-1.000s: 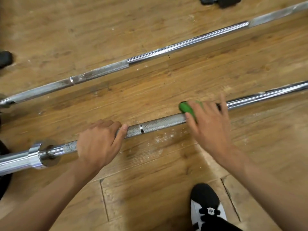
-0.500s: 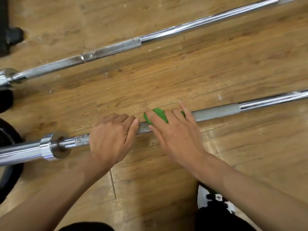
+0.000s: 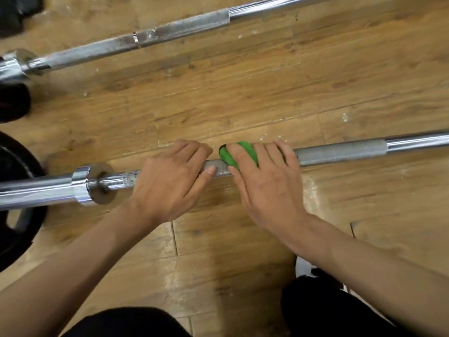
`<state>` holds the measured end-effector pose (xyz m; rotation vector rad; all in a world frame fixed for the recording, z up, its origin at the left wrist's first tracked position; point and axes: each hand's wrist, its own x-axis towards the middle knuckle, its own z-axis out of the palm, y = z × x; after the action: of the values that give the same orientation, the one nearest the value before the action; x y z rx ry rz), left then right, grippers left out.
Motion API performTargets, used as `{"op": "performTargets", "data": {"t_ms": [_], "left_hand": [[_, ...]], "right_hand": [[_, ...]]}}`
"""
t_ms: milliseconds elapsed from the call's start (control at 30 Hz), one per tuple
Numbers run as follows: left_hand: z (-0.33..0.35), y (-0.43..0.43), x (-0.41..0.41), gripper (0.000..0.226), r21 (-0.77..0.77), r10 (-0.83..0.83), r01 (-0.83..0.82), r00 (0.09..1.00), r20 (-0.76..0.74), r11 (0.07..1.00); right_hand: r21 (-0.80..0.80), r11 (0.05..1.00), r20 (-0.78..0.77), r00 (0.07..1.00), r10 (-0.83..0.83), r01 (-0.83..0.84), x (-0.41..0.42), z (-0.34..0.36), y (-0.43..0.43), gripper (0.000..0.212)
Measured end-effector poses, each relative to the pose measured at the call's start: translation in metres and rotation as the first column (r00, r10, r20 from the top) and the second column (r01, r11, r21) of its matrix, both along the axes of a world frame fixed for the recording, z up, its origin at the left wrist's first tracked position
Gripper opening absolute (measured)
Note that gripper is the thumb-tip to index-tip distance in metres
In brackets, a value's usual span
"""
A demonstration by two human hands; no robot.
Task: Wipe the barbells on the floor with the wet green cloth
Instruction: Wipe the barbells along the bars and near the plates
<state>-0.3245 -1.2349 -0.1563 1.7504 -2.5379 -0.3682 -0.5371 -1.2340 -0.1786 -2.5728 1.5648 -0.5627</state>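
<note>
Two steel barbells lie on the wooden floor. The near barbell (image 3: 340, 152) runs left to right across the middle, its collar at the left. My left hand (image 3: 170, 181) grips its knurled shaft just right of the collar. My right hand (image 3: 264, 178) holds the green cloth (image 3: 239, 154) wrapped over the shaft, fingers curled across it, close beside my left hand. Most of the cloth is hidden under my fingers. The far barbell (image 3: 179, 27) lies parallel near the top, its shaft showing rusty patches.
A black weight plate (image 3: 14, 190) lies at the left edge under the near bar's sleeve. Another dark object (image 3: 12, 100) sits at the left above it. My shoe (image 3: 303, 266) and dark trouser legs are at the bottom. White specks dot the floor.
My right hand slid the green cloth leftward along the near bar, from well right of my left hand to right beside it. My left hand kept its grip. The view shifted left.
</note>
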Motion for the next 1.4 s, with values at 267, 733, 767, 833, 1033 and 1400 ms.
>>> {"op": "performTargets", "data": {"t_ms": [267, 733, 767, 833, 1033, 1400], "left_hand": [[0.007, 0.005, 0.034, 0.069, -0.071, 0.101, -0.089, 0.977, 0.19, 0.993], [-0.009, -0.003, 0.06, 0.069, -0.171, 0.175, -0.151, 0.976, 0.132, 0.974], [-0.009, -0.007, 0.056, 0.064, -0.2, 0.191, -0.163, 0.973, 0.128, 0.966], [-0.008, -0.011, 0.042, 0.048, -0.288, 0.249, -0.209, 0.962, 0.108, 0.934], [-0.018, -0.034, 0.017, 0.046, -0.364, 0.351, -0.297, 0.932, 0.093, 0.883], [-0.01, -0.056, -0.009, 0.064, -0.318, 0.262, -0.223, 0.961, 0.085, 0.921]], "right_hand": [[-0.031, 0.989, 0.0, 0.99, -0.142, 0.142, -0.069, -0.004, -0.006, 0.033], [-0.035, 0.994, 0.033, 0.994, 0.105, -0.104, -0.024, -0.005, -0.015, 0.035], [-0.054, 0.997, 0.026, 0.998, 0.058, -0.057, -0.049, -0.008, -0.022, 0.035], [-0.07, 0.997, 0.023, 1.0, -0.016, 0.017, -0.089, -0.012, -0.032, 0.036], [-0.074, 0.949, 0.097, 0.95, -0.298, 0.305, -0.028, -0.013, -0.04, 0.033], [-0.24, 0.971, 0.021, 1.0, -0.017, 0.022, -0.088, -0.025, -0.098, 0.04]]}}
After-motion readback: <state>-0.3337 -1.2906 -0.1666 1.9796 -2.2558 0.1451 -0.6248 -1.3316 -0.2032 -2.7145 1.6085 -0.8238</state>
